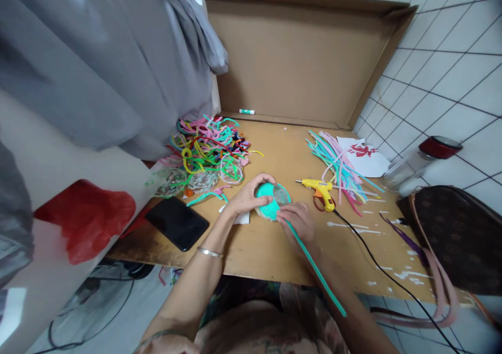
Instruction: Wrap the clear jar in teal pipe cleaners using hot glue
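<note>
Near the table's front edge, my left hand (251, 196) grips a small round clear piece (281, 195), partly covered with turquoise fuzzy strip; whether it is a shallow bowl or a disc I cannot tell. My right hand (300, 220) pinches a turquoise pipe cleaner (316, 266) against its lower right rim. The strip's loose end trails down over my right forearm. To the right lies a yellow hot glue gun (322, 191), nozzle pointing left, its black cord running off the front. White paper (242, 218) shows partly beneath my left hand.
Left, tangled coloured pipe cleaners (196, 142) lie behind clear round pieces (202, 180) and a black phone (177, 223). Straight pipe cleaners (337, 160), a red-capped bottle (421, 158) and a brown bag (455, 236) are right. A cardboard panel (298, 61) stands behind a glue stick (247, 112).
</note>
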### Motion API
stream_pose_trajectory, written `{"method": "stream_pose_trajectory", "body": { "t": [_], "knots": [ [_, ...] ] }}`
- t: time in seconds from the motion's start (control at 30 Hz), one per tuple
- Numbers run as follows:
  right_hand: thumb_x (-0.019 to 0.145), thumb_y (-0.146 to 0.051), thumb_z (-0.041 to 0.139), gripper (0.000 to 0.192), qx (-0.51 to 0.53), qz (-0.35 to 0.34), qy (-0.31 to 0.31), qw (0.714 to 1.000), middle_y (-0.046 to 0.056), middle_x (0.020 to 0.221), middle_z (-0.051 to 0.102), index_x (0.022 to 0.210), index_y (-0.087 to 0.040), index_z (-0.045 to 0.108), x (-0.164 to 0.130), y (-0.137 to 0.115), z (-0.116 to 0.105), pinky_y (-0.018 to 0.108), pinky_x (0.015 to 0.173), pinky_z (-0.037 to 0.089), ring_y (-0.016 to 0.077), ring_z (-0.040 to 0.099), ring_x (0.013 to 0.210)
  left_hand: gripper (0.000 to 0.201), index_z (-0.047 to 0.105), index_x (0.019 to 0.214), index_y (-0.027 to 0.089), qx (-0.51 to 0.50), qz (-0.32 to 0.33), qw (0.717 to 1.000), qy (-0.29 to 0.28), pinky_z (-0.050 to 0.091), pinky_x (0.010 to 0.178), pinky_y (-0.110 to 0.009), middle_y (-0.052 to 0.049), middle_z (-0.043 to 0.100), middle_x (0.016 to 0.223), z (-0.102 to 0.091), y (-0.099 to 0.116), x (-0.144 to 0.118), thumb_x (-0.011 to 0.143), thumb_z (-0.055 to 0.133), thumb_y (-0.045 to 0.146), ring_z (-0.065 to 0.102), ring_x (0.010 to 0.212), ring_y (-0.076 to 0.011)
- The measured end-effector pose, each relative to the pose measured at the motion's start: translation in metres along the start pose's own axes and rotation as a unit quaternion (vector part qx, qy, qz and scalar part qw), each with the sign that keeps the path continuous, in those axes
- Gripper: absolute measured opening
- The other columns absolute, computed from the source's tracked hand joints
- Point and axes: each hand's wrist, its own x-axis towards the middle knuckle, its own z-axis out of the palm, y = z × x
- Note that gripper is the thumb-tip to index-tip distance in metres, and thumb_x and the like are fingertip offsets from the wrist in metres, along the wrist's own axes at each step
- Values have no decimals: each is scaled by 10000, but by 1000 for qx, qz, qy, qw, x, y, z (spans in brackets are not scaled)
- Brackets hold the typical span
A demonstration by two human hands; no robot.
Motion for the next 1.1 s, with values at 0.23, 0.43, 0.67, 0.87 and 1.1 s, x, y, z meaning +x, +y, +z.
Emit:
{"method": "stream_pose_trajectory", "body": {
  "t": [0.23, 0.43, 0.67, 0.87, 1.1],
  "knots": [
    [886, -198, 610, 87, 19, 5, 27, 999, 20, 907, 724, 886, -255, 676, 1, 8, 2, 335, 776, 528, 169, 669, 842, 619, 519, 1107, 193, -5, 6, 1000, -24, 437, 948, -383, -80, 555, 1124, -1, -2, 3, 678, 748, 577, 538, 1071, -254],
    [869, -168, 627, 75, 12, 1, 19, 1000, 44, 907, 720, 892, -234, 656, 8, 7, -3, 341, 746, 551, 173, 678, 842, 771, 460, 1000, 209, 31, 46, 998, 1, 410, 988, -416, -98, 528, 1168, 5, -9, 0, 491, 841, 645, 514, 1121, -268],
    [880, -166, 605, 94, 36, 28, 11, 999, 44, 916, 717, 902, -230, 670, 5, 6, -1, 354, 767, 544, 179, 675, 876, 801, 457, 1003, 210, 71, 76, 994, 25, 403, 1006, -460, -116, 504, 1195, 10, -13, -6, 474, 822, 688, 513, 1148, -288],
    [887, -181, 591, 111, 41, 49, -8, 998, 42, 921, 712, 902, -236, 686, 5, 4, -3, 363, 784, 536, 185, 668, 896, 780, 484, 1014, 211, 98, 79, 992, 23, 384, 1020, -474, -117, 497, 1218, 9, -12, -7, 493, 813, 690, 501, 1163, -296],
    [887, -190, 590, 94, 39, 57, -16, 997, 48, 912, 696, 884, -233, 673, 5, 3, -4, 352, 768, 544, 181, 662, 875, 794, 494, 1029, 216, 114, 91, 989, 25, 401, 1006, -466, -127, 490, 1252, 10, -17, -10, 482, 813, 694, 505, 1168, -296]
  ]
}}
